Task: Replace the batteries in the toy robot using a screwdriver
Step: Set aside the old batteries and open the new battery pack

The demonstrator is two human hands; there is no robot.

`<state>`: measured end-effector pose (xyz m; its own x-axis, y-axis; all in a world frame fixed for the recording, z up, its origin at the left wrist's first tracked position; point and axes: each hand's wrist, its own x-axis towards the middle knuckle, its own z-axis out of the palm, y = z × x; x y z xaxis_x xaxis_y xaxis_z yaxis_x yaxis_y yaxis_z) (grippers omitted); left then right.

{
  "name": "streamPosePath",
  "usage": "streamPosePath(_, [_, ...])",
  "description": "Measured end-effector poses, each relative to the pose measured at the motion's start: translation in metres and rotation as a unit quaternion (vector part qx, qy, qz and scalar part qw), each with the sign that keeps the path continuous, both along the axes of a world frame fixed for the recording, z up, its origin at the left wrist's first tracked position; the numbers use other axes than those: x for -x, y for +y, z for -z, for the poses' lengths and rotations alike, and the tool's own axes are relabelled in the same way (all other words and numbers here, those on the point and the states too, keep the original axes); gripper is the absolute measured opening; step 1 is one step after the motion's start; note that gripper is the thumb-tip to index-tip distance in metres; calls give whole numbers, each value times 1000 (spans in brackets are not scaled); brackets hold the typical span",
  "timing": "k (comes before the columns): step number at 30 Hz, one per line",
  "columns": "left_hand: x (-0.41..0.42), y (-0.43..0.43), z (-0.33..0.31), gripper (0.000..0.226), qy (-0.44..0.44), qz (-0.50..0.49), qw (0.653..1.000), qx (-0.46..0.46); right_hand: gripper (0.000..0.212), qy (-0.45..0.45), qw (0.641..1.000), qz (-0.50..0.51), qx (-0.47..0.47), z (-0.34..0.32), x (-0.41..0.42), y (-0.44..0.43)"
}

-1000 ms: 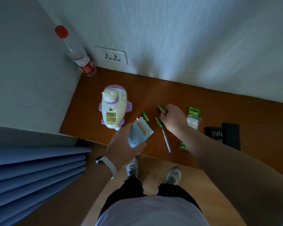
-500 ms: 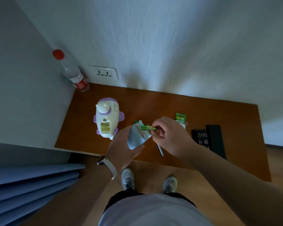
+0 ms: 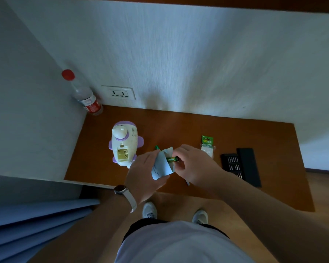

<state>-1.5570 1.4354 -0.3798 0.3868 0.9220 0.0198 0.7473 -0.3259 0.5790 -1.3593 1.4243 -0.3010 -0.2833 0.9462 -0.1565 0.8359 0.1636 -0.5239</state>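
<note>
The white and purple toy robot [image 3: 124, 143] lies on its front on the brown table [image 3: 179, 126], its open battery bay facing up. My left hand [image 3: 143, 173] grips a small pale blue carton [image 3: 160, 167] above the table's front edge. My right hand [image 3: 195, 165] pinches a green battery [image 3: 172, 159], whose end sits in the carton's open top. Another green battery [image 3: 157, 148] lies on the table just behind the carton. A short end of the screwdriver [image 3: 187, 182] shows under my right hand.
A clear bottle with a red cap [image 3: 84, 95] stands in the back left corner by a wall socket [image 3: 119, 93]. A green battery pack [image 3: 207, 146] and a black bit case [image 3: 240, 166] lie to the right. A blue curtain [image 3: 36, 223] hangs at the left.
My right hand picked a green battery off the table and brought it left to the carton in my left hand. The camera tilted up, so the table sits lower in view.
</note>
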Motion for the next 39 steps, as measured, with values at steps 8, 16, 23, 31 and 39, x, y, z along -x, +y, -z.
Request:
streamPosePath(8, [-4, -1, 4, 86, -4, -18, 1000, 21, 28, 26, 1000, 5, 13, 11, -5, 5])
streamPosePath(16, [0, -1, 10, 79, -18, -68, 995, 70, 8, 121, 988, 91, 13, 37, -18, 8])
streamPosePath(23, [11, -18, 15, 80, -28, -112, 989, 94, 24, 5, 992, 114, 48, 100, -17, 24])
streamPosePath(31, [19, -33, 16, 84, -4, -129, 987, 100, 34, -86, 984, 121, 102, 134, -1, 37])
streamPosePath(39, [16, -33, 7, 81, -2, -122, 988, 92, 21, -76, 985, 120, 100, 126, 3, 36])
